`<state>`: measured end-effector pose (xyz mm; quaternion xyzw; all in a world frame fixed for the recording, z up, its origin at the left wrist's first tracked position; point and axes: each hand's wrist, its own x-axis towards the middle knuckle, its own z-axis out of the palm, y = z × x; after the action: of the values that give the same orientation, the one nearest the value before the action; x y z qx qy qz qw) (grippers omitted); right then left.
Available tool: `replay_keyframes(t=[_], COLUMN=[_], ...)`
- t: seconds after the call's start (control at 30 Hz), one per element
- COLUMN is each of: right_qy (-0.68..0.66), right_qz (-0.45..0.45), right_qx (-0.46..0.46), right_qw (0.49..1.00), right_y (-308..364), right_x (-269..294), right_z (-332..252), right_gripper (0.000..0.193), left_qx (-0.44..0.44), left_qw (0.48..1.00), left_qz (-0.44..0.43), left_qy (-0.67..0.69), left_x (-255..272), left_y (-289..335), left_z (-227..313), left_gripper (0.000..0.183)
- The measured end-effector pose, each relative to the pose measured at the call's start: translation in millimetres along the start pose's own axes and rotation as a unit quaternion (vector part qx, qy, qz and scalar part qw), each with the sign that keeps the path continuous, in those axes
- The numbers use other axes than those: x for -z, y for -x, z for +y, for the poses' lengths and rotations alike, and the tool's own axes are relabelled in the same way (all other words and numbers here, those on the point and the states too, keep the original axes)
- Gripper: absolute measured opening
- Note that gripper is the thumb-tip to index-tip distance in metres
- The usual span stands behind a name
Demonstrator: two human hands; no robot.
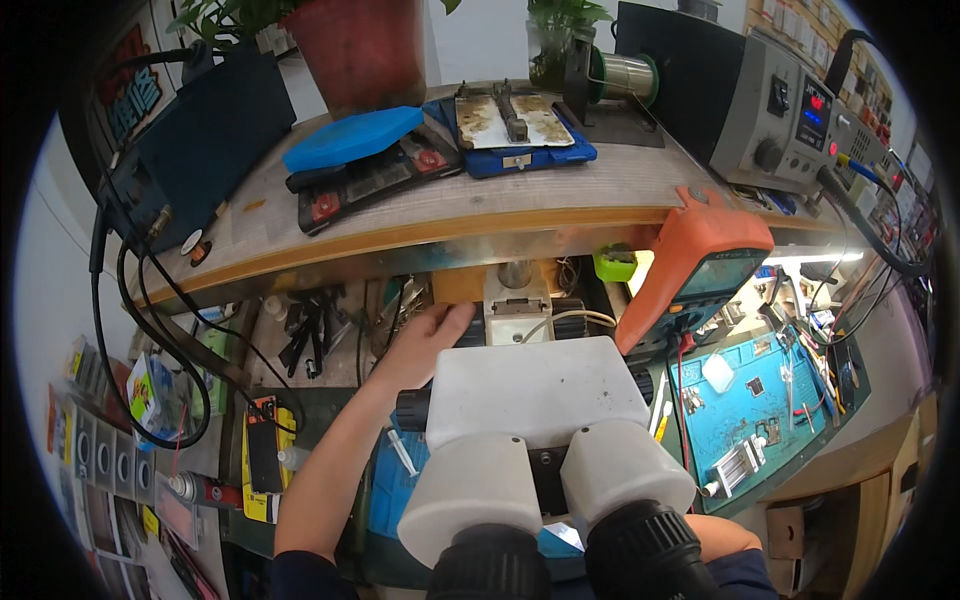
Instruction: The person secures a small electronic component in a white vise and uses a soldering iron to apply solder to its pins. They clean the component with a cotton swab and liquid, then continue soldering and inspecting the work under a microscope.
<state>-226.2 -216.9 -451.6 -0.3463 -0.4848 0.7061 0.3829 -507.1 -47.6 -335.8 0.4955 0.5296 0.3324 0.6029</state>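
Note:
In front of me stands a white stereo microscope [540, 395] with two black eyepieces [490, 565] toward me. My left arm reaches up along its left side. My left hand [432, 340] is closed at the black focus knob [474, 326] on the microscope's stand [517, 300]; its fingertips are partly hidden behind the knob. Of my right arm only a piece of the forearm [722, 537] shows at the lower right of the microscope. The microscope body hides my right hand.
An orange multimeter [690, 260] leans at the shelf edge. Right lies a teal work mat [715, 420] with small parts and a metal clamp fixture [738, 463]. A soldering station [780, 125], a solder spool [625, 78] and a blue box [353, 140] stand on the shelf [420, 205]. Cables hang at left.

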Motion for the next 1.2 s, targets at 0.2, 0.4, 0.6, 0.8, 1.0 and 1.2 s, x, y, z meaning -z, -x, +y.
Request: replay_keyframes(t=[0.2,0.4,0.6,0.8,1.0,1.2], right_qy=[0.068,0.102,0.211,0.034,0.079,0.191], right_qz=[0.004,-0.004,0.008,-0.003,-0.005,-0.015], right_qx=[0.016,0.017,0.09,-0.003,0.022,0.074], right_qw=[0.998,0.995,0.973,0.999,0.997,0.979], right_y=[-1,2,2,0,0,0], right_x=[-3,-2,-1,1,-4,-1], right_z=[-4,-7,1,11,-5,-4], right_gripper=[0.058,0.062,0.062,0.056,0.055,0.059], left_qx=[-0.214,-0.112,-0.143,-0.253,-0.1,-0.268], left_qw=[0.973,0.992,0.987,0.965,0.992,0.962], left_qz=[-0.086,-0.025,-0.055,-0.07,-0.05,-0.055], left_qy=[0.005,0.043,-0.036,-0.014,0.051,-0.014], left_x=[9,5,10,10,6,9], left_y=[-9,-1,-1,-6,-10,-11], left_z=[-29,-20,-12,-33,-22,-38], left_gripper=[0.057,0.058,0.057,0.056,0.058,0.06])
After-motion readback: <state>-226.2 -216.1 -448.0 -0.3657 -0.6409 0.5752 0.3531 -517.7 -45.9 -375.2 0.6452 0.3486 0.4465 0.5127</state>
